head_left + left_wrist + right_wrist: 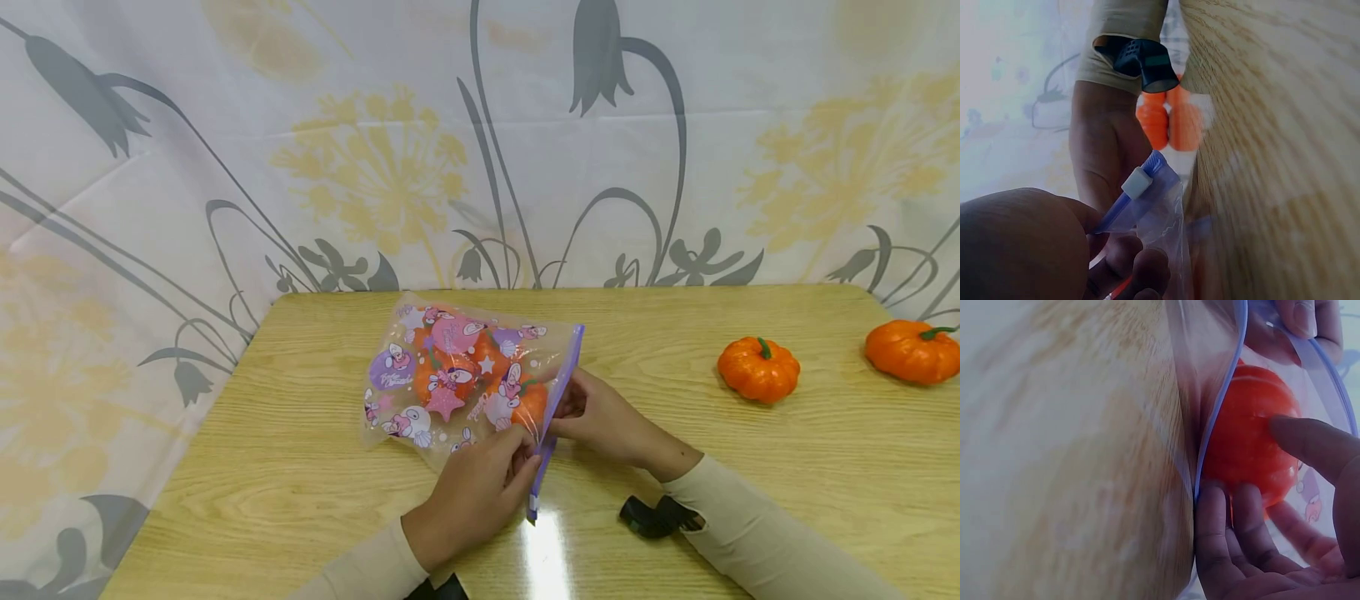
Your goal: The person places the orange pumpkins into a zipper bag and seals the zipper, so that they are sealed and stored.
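Note:
A clear zip bag [401,367] printed with pink and purple cartoons lies on the table, several toy pumpkins [453,383] inside. My left hand [480,487] pinches the near part of its purple zip edge; the white slider [1137,183] shows close to these fingers in the left wrist view. At the bag's parted mouth is my right hand [607,421]. In the right wrist view it holds an orange pumpkin [1250,437] just inside the opening, thumb against its face and fingers beneath. From the head view, the bag's edge partly hides the right fingertips.
To the right on the wood-grain table [300,500] sit an orange pumpkin [757,371] with a green stem and a wider one [911,352] farther right. A flower-printed cloth [525,167] hangs behind the table and along its left side.

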Available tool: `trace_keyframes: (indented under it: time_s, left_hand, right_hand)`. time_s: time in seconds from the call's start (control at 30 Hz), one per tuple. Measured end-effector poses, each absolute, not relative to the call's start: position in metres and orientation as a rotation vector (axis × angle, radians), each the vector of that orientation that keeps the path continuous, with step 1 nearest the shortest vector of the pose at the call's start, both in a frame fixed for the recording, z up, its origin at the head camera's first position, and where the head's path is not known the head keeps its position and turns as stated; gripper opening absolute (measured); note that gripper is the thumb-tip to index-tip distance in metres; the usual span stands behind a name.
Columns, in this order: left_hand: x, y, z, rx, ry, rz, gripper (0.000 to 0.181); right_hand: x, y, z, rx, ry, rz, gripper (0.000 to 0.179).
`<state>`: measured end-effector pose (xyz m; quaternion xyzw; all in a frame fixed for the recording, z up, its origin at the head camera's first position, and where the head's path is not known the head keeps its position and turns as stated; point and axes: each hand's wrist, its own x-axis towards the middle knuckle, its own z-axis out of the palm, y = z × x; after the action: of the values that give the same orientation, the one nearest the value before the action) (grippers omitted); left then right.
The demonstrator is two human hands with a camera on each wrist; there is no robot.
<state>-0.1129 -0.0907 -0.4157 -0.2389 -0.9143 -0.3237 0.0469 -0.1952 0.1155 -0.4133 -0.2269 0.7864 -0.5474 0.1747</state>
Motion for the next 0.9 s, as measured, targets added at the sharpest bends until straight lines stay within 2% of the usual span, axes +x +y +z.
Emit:
trace_keyframes:
  time_s: [0.2, 0.6, 0.9]
  left_hand:
    - [-0.1130, -0.0906, -0.4157, -0.733, -2.791, -0.975, 0.008]
    - [-0.1138, -0.0901, -0.4161, -0.735, -2.785, -0.947, 0.008]
    - [-0.1143, -0.0899, -0.4152, -0.737, -2.798, -0.937, 0.008]
  right_hand:
    - [-0.1967, 0.1157, -0.4141, -0.616, 2.221, -1.568, 0.049]
    - [-0.1959, 0.1164, -0.4175, -0.672, 2.217, -1.549, 0.029]
    - [-0.1951, 0.1169, -0.4177, -0.710, 2.185, -1.542, 0.023]
